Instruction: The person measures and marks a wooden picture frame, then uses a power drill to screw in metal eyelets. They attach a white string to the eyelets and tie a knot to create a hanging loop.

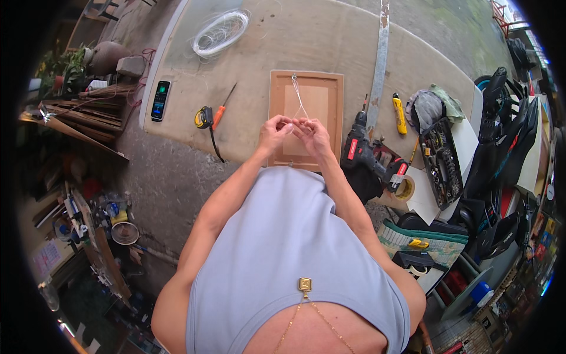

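In front of me a brown wooden picture frame [333, 118] lies back side up on the table. White cord [298, 93] runs from a small metal fitting at the frame's far edge down to my fingers, its strands spreading apart near the hands. My left hand [275, 133] is closed, with thumb and fingertips pinched at the cord's left side. Close beside it, my right hand [312, 135] pinches the cord too, fingers bent. Both hands are over the middle of the frame. The cord ends are too fine to follow between the fingertips.
A cordless drill [361, 144], a yellow utility knife [399, 114] and a toolbox [442, 162] lie to the right. Leftward are a tape measure [204, 117], an orange screwdriver [219, 115] and a phone [160, 101]. A cord coil [221, 32] and a long metal strip [380, 56] lie farther off.
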Action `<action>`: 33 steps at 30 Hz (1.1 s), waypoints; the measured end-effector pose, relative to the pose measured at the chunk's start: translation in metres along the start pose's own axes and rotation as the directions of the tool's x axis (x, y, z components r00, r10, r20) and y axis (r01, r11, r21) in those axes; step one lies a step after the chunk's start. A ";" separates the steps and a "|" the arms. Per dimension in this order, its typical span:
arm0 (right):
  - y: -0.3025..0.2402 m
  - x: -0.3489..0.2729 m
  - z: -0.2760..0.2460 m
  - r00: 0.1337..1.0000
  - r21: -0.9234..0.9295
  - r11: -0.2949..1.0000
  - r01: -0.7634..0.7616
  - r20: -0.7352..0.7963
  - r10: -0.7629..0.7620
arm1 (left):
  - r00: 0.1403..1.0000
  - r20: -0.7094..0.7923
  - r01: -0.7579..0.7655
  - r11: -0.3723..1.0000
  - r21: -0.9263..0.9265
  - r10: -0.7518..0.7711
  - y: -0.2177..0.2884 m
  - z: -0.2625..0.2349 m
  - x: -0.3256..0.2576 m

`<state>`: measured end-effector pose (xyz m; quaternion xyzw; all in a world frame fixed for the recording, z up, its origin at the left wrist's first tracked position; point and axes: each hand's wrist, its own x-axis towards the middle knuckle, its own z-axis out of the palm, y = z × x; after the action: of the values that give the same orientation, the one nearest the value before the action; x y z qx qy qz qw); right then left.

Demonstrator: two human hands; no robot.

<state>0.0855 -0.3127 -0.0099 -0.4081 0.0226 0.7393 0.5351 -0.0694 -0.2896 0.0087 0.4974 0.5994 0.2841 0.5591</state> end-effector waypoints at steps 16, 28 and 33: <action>0.001 -0.052 0.017 0.413 -0.571 -0.335 0.750 0.799 -0.438 | 0.930 0.366 -0.346 0.240 0.907 -0.043 0.014 0.002 -0.027; 0.023 -0.083 0.008 0.948 -0.329 0.944 -0.021 0.293 0.123 | 0.967 0.235 -0.207 0.232 0.951 -0.100 -0.023 0.007 -0.004; 0.012 -0.068 -0.001 0.967 -0.175 0.951 -0.256 -0.067 0.248 | 0.958 0.241 -0.205 0.216 0.955 -0.158 0.018 0.011 -0.008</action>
<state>0.0825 -0.3705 0.0269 -0.4655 0.0187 0.7911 0.3962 -0.0547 -0.2932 0.0257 0.7815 0.5483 -0.2209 0.1994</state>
